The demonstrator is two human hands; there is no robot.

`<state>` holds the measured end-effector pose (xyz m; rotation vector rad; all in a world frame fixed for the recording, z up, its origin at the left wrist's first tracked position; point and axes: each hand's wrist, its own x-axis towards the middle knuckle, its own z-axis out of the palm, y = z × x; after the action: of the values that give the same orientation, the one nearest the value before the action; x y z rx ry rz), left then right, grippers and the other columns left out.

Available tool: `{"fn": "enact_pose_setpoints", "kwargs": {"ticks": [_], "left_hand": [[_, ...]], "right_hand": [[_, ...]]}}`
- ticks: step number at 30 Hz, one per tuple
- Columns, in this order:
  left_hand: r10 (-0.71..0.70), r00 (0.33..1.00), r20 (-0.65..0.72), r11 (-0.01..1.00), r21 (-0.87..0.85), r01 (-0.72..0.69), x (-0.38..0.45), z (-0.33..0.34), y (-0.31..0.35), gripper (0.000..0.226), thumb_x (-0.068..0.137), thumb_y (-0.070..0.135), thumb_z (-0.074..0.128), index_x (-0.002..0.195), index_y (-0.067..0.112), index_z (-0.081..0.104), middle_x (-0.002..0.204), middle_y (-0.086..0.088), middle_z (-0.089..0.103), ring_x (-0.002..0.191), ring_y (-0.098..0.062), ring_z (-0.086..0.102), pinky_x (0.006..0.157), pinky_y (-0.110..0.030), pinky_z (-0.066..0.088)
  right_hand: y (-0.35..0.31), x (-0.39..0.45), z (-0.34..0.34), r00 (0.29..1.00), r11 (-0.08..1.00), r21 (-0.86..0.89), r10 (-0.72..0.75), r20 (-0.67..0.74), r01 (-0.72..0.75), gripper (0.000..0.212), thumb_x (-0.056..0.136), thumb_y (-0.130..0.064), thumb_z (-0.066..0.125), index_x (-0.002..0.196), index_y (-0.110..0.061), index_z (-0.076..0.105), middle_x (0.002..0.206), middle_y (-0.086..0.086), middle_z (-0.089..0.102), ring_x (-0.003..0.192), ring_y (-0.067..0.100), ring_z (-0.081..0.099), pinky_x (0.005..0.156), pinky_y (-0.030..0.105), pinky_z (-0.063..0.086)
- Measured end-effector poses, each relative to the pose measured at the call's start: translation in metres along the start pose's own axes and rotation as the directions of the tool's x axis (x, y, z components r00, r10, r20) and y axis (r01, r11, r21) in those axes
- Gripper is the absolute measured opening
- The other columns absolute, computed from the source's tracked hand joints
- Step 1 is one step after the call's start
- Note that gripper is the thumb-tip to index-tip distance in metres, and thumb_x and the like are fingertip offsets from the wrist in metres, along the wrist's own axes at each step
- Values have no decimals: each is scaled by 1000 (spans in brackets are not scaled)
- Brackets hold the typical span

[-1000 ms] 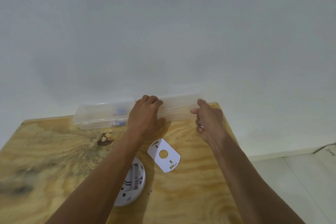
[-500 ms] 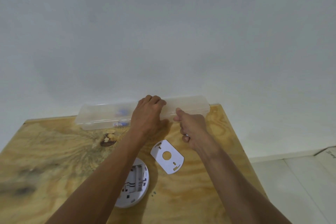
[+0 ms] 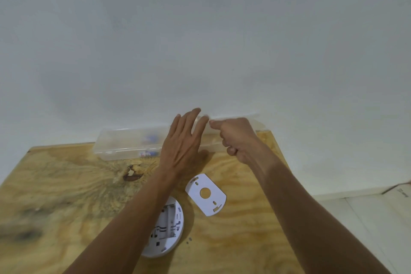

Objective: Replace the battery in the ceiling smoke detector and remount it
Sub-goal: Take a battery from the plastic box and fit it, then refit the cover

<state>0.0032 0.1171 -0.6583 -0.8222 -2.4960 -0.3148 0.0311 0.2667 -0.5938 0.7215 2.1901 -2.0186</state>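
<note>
Both hands work at opening a clear plastic box at the wooden surface's far edge, left hand spread wide, right hand pinching its lid; the open smoke detector lies nearer, awaiting a battery fetched next.

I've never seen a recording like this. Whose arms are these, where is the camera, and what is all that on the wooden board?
There is no machine here: these are a person's two bare arms, filmed by a wide-angle camera worn on the head, looking forward and down. The plywood table stands against a white wall. On it lie a round white smoke detector, turned back-side up so that its battery bay shows, and beside it a flat white mounting plate. At the far edge is a long clear plastic box with small blue things inside, too blurred to name. The left hand is spread open over the box. The right hand, loosely curled, seems to lift its lid; the grip itself is unclear.
</note>
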Motion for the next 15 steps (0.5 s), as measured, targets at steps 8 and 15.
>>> {"fn": "enact_pose_setpoints", "kwargs": {"ticks": [8, 15], "left_hand": [[-42, 999, 24, 985, 170, 38, 4, -6, 4, 114, 62, 53, 78, 155, 9, 28, 148, -16, 37, 133, -40, 37, 118, -55, 27], [-29, 998, 60, 969, 246, 14, 7, 0, 1, 118, 63, 50, 82, 155, 4, 24, 142, -18, 41, 125, -42, 42, 115, -53, 31]], "right_hand": [[-21, 14, -18, 971, 814, -546, -83, 224, 195, 44, 87, -1, 55, 130, -12, 54, 110, 9, 54, 81, 22, 56, 62, 28, 45], [8, 45, -15, 909, 461, -797, -333, 251, 390, 26, 89, -2, 64, 113, -13, 66, 119, 8, 64, 110, 24, 59, 84, 27, 46]]}}
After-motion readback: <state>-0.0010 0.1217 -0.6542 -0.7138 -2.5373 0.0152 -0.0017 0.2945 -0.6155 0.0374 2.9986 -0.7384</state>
